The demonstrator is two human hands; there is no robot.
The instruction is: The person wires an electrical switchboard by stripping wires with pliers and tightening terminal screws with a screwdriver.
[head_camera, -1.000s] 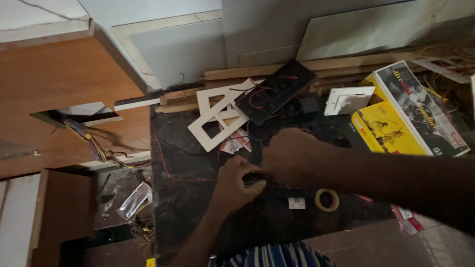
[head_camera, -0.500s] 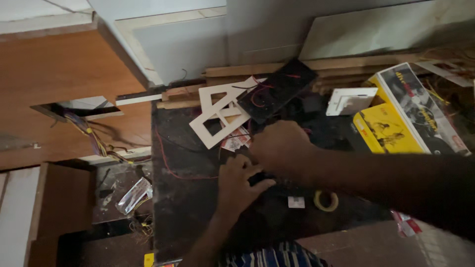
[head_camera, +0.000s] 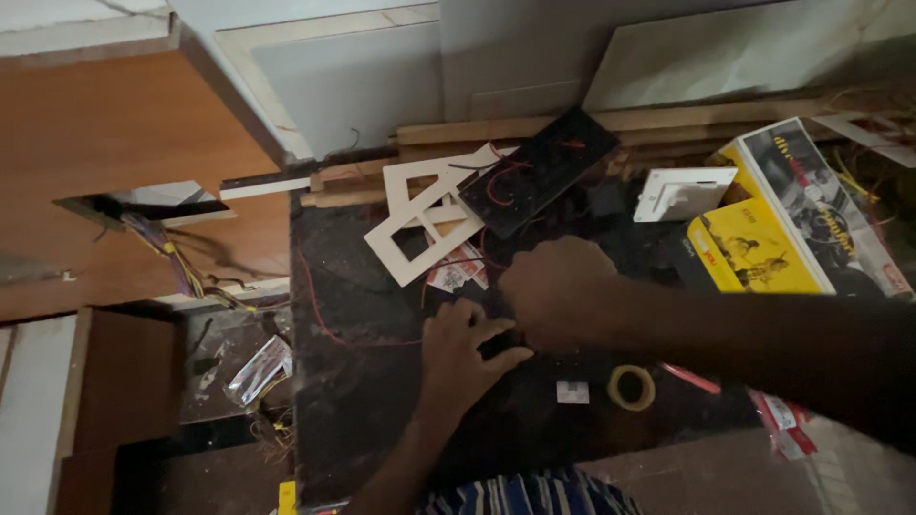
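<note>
My left hand [head_camera: 465,348] and my right hand [head_camera: 555,291] meet over the middle of a dark stone slab [head_camera: 363,401]. Both press around a small dark part between them; it is mostly hidden, so I cannot tell what it is. A thin red wire [head_camera: 329,324] curls across the slab to the left of my left hand. Beyond my hands lie white switch-plate frames [head_camera: 420,224] and a black switch panel [head_camera: 539,172] with red wires.
A roll of yellow tape [head_camera: 631,387] and a small white piece [head_camera: 572,392] lie near my right forearm. A white switch [head_camera: 682,194] and a yellow box [head_camera: 763,238] sit at right. Wooden strips [head_camera: 496,129] run behind. At left, coloured wires [head_camera: 176,262] hang from a wooden cabinet.
The view has shifted slightly; my hands stay together at the same spot on the slab, with my left fingers spreading a little over the hidden part.
</note>
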